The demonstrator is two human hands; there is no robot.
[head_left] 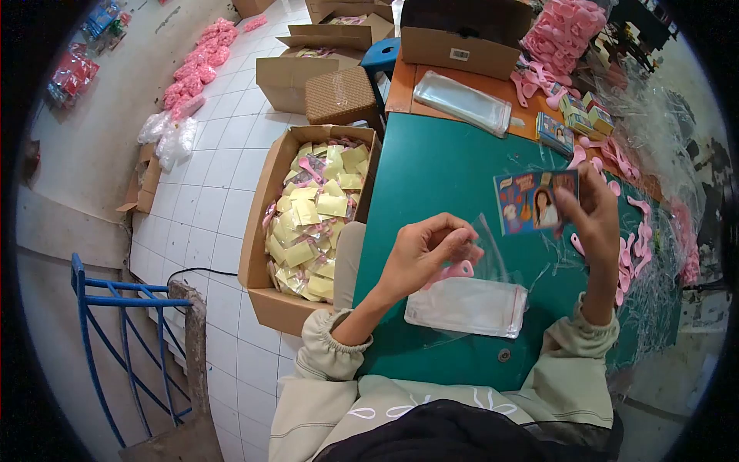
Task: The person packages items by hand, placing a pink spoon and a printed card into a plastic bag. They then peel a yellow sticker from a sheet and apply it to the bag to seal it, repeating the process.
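Over the green table mat (431, 169), my left hand (433, 250) is closed on a clear plastic bag (493, 250), with a pink spoon (459, 269) at its fingertips. The spoon's other end is hidden by my fingers. My right hand (591, 208) pinches a colourful printed card (527, 202) by its right side, to the right of the bag and above the mat. Below my left hand lies a stack of clear bags (469, 308) on the mat.
Left of the table stands a carton (258, 250) full of packed items. Pink spoons (635, 246) lie at the right; card stacks (554, 132) and more clear bags (462, 102) lie at the back. A blue metal frame (123, 300) stands far left.
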